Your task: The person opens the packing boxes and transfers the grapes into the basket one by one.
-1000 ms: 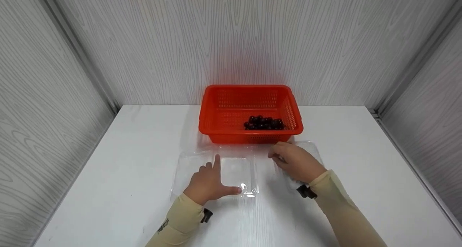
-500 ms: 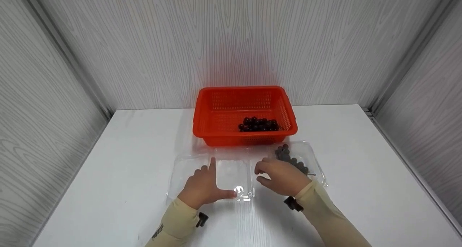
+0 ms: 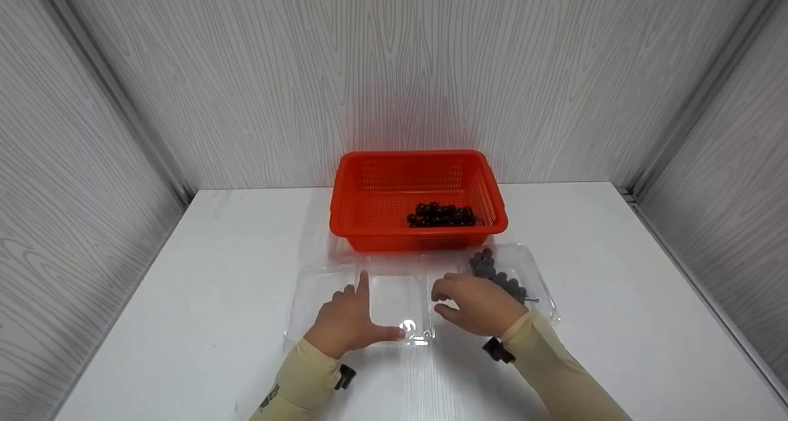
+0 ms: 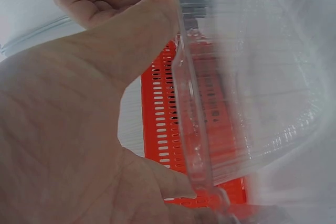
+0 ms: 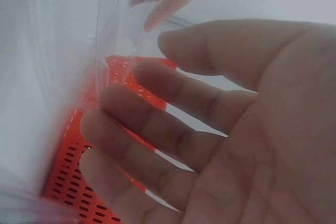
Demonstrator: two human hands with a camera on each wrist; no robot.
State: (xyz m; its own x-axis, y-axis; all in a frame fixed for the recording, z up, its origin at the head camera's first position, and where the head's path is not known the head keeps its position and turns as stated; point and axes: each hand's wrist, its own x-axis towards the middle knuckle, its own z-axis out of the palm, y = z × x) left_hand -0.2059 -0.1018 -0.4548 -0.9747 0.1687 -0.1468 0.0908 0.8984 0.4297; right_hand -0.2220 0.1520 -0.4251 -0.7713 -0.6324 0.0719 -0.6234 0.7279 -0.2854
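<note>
My left hand (image 3: 345,320) lies at the left and near edges of a clear plastic box (image 3: 394,298), thumb and index finger stretched apart in an L. In the left wrist view, its thumb (image 4: 149,22) reaches the box's rim (image 4: 191,114). My right hand (image 3: 477,301) hovers by the box's right side, fingers gently bent and apart from the thumb, holding nothing. Behind it a second clear plastic container (image 3: 534,270) holds dark grapes (image 3: 483,264) that look greyish; the hand partly covers them.
A red perforated basket (image 3: 375,229) stands behind the boxes, with a bunch of dark grapes (image 3: 440,216) at its right. Another clear plastic panel (image 3: 311,298) lies left, partly under the left hand. Pale wood-grain walls (image 3: 400,70) enclose the white table (image 3: 240,255).
My right hand has moved left and nearer from over the right container, uncovering the grapes there. The left hand keeps its pose on the middle box. The head view has shifted slightly.
</note>
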